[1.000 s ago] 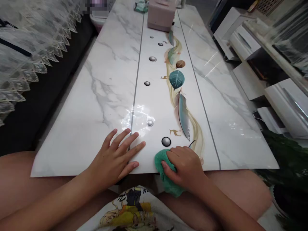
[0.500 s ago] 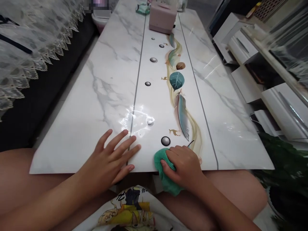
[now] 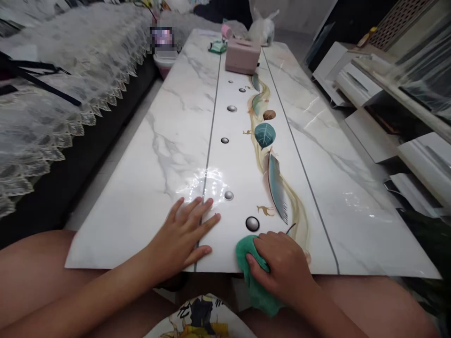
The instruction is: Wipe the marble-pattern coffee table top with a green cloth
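The right hand (image 3: 282, 263) is closed around a green cloth (image 3: 259, 281) at the near edge of the marble-patterned table (image 3: 134, 197); the cloth hangs partly over that edge. The left hand (image 3: 185, 237), empty, is open with fingers spread at the tabletop.

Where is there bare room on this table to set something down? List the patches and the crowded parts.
Bare: the table outside the left gray line, beyond the left hand; outside the right gray line; and between them, below the pink box.
Crowded: the far end, and the near middle by the right hand and green cloth.
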Available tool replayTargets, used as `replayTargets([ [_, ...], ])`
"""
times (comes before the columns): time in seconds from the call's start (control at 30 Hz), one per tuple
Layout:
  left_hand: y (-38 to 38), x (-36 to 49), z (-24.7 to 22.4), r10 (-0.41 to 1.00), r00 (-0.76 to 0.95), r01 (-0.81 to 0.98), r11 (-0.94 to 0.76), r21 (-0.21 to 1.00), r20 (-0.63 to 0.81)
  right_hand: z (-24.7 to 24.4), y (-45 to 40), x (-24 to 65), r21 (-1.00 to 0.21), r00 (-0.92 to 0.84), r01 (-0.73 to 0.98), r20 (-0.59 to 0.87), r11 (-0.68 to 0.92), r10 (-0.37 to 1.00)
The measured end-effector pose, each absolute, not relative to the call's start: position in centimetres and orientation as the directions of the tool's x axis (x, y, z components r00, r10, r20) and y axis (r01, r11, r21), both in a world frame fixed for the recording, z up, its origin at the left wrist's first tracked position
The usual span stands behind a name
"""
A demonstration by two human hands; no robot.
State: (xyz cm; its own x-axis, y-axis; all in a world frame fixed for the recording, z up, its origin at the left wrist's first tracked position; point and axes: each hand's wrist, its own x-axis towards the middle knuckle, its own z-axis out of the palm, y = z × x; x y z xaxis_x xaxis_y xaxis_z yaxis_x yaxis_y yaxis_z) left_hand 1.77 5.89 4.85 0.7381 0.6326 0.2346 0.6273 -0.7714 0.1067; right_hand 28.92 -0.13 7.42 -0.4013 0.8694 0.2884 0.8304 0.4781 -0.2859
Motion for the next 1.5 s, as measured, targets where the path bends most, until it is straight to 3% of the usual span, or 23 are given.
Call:
replayTargets([
  [0.2, 7.9, 5.4, 4.3, 0.545, 0.83, 0.539, -0.839, 0.078, 0.118, 7.1, -0.2, 29.1, -0.279, -0.411, 0.825, 0.304, 0.492, 0.86],
  [0.5, 7.9, 5.9, 4.2, 0.511, 0.846, 0.511, -0.859, 0.043, 0.154, 7.0, -0.2, 29.0, -0.276, -0.399, 0.831, 0.31, 0.483, 0.863],
  [1.5, 8.0, 5.7, 3.6, 0.541, 0.826, 0.525, -0.84, 0.136, 0.157, 6.9, -0.1, 29.1, -0.249, -0.4, 0.834, 0.343, 0.493, 0.85],
])
